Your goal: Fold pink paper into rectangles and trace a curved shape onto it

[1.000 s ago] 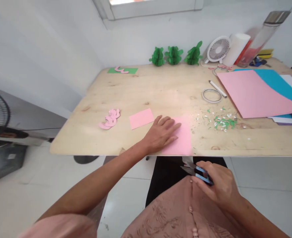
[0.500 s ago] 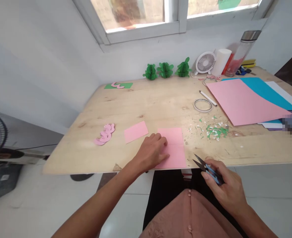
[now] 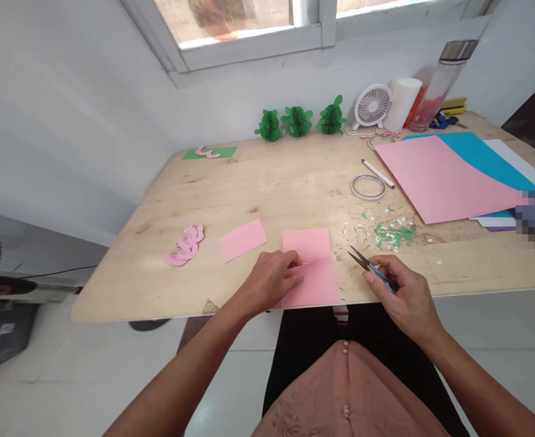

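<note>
A creased sheet of pink paper (image 3: 315, 282) lies at the table's front edge. At its left side, my left hand (image 3: 274, 279) pinches the paper along the middle crease, which stands up slightly. Small thread snips (image 3: 371, 267) with blue handles and dark pointed blades are gripped in my right hand (image 3: 401, 294), to the right of the sheet. Their blades are apart and point up and left, touching no paper. A smaller pink paper piece (image 3: 244, 240) rests just left of the sheet, and wavy pink cut-outs (image 3: 187, 246) sit farther left.
Green and white paper scraps (image 3: 395, 235) lie beyond my right hand. A tape roll (image 3: 368, 187), a white pen (image 3: 378, 173) and large coloured sheets (image 3: 444, 179) are at the right. Green paper trees (image 3: 297, 121), a small fan (image 3: 373, 106) and a bottle (image 3: 444, 85) stand along the wall.
My right hand has moved the snips up and slightly left, over the table edge. My left hand now pinches the pink sheet, its crease raised. The view has shifted slightly.
</note>
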`<action>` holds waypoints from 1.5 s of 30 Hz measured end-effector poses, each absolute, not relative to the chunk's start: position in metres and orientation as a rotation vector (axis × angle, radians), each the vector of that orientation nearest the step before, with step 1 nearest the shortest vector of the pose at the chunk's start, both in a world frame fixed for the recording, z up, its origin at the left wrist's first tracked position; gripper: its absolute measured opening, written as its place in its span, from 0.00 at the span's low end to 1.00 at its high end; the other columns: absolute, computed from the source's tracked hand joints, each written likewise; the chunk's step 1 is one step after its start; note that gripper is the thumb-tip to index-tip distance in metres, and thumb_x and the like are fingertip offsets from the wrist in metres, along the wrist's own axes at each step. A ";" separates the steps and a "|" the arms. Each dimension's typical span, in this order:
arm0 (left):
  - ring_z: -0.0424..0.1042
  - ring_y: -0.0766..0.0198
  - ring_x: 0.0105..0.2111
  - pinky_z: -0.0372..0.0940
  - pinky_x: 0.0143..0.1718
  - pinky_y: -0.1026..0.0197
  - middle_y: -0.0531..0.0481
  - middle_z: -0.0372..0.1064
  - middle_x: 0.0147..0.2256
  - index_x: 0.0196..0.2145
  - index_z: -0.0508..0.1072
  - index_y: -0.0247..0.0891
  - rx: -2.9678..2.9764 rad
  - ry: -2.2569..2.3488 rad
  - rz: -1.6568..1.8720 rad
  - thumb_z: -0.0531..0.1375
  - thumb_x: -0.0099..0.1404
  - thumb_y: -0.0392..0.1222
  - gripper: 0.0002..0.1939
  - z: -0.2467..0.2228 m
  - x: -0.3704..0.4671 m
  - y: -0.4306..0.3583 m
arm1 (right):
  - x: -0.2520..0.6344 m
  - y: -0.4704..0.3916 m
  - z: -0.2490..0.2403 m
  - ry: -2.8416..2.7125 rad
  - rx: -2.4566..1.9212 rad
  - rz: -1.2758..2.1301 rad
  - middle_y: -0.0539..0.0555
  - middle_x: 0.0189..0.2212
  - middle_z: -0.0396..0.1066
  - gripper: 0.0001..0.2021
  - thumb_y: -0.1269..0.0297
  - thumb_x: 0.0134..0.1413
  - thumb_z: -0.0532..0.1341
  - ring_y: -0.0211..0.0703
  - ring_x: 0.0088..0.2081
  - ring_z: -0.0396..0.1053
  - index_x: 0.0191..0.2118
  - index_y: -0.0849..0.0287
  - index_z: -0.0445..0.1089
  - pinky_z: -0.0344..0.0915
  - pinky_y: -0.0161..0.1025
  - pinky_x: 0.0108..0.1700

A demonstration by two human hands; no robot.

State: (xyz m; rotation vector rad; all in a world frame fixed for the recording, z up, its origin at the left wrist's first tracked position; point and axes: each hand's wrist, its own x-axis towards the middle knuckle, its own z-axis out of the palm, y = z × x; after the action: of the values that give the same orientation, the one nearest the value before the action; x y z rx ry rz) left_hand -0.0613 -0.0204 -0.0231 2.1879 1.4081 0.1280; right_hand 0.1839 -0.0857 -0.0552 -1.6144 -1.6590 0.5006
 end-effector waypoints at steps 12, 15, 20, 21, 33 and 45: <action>0.71 0.51 0.34 0.62 0.35 0.54 0.47 0.72 0.31 0.31 0.72 0.41 2.153 1.948 0.112 0.57 0.57 0.41 0.05 -0.015 -0.171 0.043 | 0.174 -0.067 -0.057 -1.621 -1.647 0.629 0.47 0.22 0.65 0.13 0.52 0.56 0.58 0.37 0.23 0.63 0.37 0.58 0.69 0.60 0.33 0.25; 0.62 0.38 0.52 0.57 0.47 0.40 0.35 0.66 0.49 0.47 0.69 0.37 2.268 2.129 0.252 0.57 0.58 0.37 0.18 -0.027 -0.160 0.039 | 0.173 -0.067 -0.058 -1.620 -1.669 0.639 0.49 0.23 0.67 0.14 0.51 0.56 0.58 0.38 0.25 0.65 0.38 0.58 0.69 0.60 0.33 0.25; 0.62 0.49 0.55 0.57 0.54 0.45 0.41 0.66 0.52 0.50 0.66 0.40 2.544 1.629 0.563 0.55 0.65 0.41 0.16 -0.033 -0.118 -0.003 | 0.174 -0.066 -0.060 -1.614 -1.668 0.643 0.48 0.23 0.66 0.15 0.51 0.56 0.58 0.38 0.25 0.65 0.40 0.58 0.70 0.60 0.33 0.25; 0.59 0.50 0.57 0.55 0.56 0.45 0.42 0.63 0.55 0.53 0.64 0.42 2.603 1.415 0.473 0.56 0.65 0.45 0.19 -0.033 -0.111 -0.013 | 0.175 -0.065 -0.061 -1.604 -1.664 0.652 0.48 0.22 0.65 0.15 0.51 0.56 0.58 0.38 0.24 0.64 0.40 0.59 0.70 0.59 0.33 0.24; 0.55 0.48 0.62 0.53 0.60 0.40 0.40 0.58 0.61 0.58 0.62 0.39 2.747 1.106 0.254 0.58 0.64 0.44 0.25 -0.056 -0.095 -0.065 | 0.178 -0.065 -0.060 -1.600 -1.617 0.710 0.48 0.22 0.66 0.14 0.52 0.56 0.58 0.37 0.24 0.64 0.38 0.59 0.70 0.60 0.32 0.24; 0.73 0.60 0.42 0.68 0.43 0.56 0.48 0.75 0.41 0.43 0.72 0.41 2.075 1.198 0.692 0.49 0.69 0.41 0.13 -0.039 -0.098 -0.058 | 0.183 -0.087 -0.051 -1.674 -1.621 0.644 0.50 0.26 0.72 0.12 0.54 0.56 0.58 0.41 0.28 0.70 0.38 0.57 0.70 0.63 0.33 0.25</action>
State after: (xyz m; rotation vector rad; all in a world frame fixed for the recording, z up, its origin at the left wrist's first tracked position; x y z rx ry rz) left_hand -0.0980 -0.0583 -0.0387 2.0747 1.1981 0.6919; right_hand 0.1827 -0.0874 -0.0505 -1.6206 -1.6742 0.6442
